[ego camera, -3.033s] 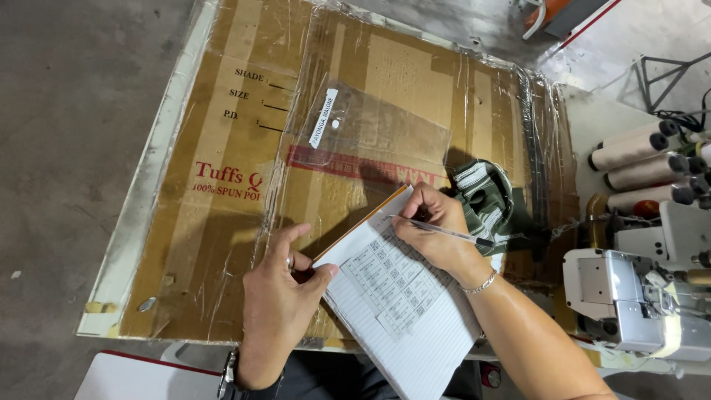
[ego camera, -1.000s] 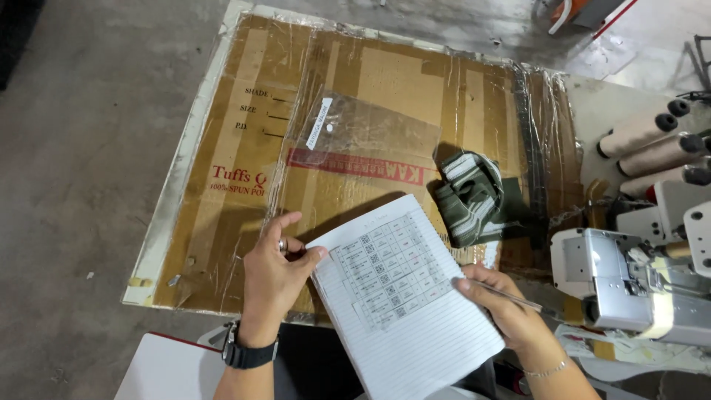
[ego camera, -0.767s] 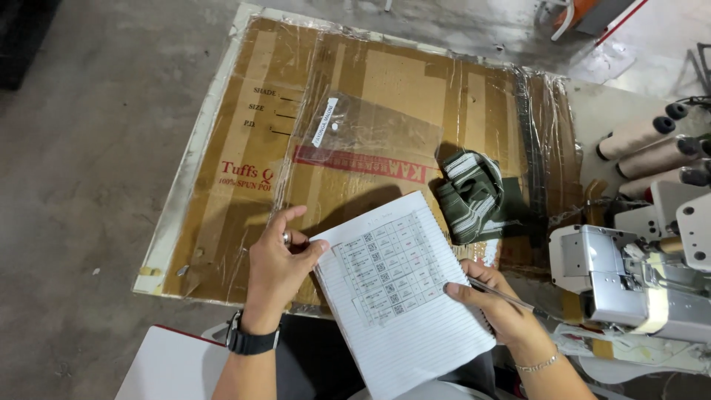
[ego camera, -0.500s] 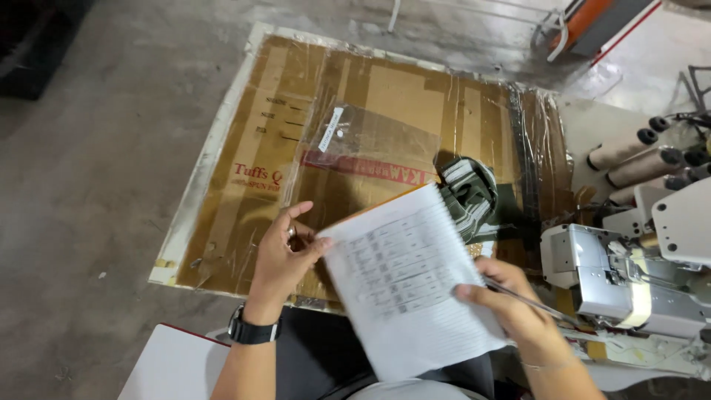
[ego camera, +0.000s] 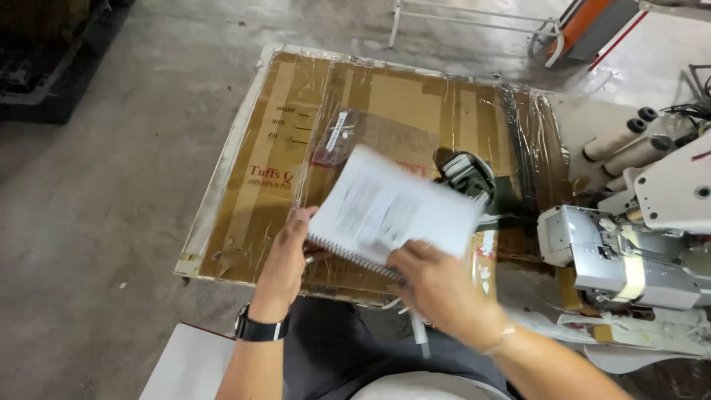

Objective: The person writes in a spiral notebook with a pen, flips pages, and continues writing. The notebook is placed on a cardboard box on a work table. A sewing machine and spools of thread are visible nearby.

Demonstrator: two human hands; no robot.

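A white spiral-bound notebook [ego camera: 396, 211] with a printed table on its page is lifted above the cardboard-covered table [ego camera: 244, 185], blurred with motion. My left hand [ego camera: 285, 255], with a black watch at the wrist, holds the notebook's lower left corner. My right hand [ego camera: 437, 285] grips its lower edge, and a pen [ego camera: 419, 332] pokes down from the same hand. Beyond the notebook lies a clear plastic bag [ego camera: 355, 141], and a grey-green roll of strap [ego camera: 468, 172] sits to its right.
A white sewing machine [ego camera: 629, 244] with thread cones [ego camera: 629, 144] stands at the right. The table top is flattened cardboard under clear plastic wrap. Bare concrete floor [ego camera: 96, 185] spreads to the left. A white metal frame [ego camera: 474, 18] stands beyond the table.
The notebook lay on the table with my right hand writing in it. My right hand then moved down to the book's edge, and both hands have lifted and swung the notebook up.
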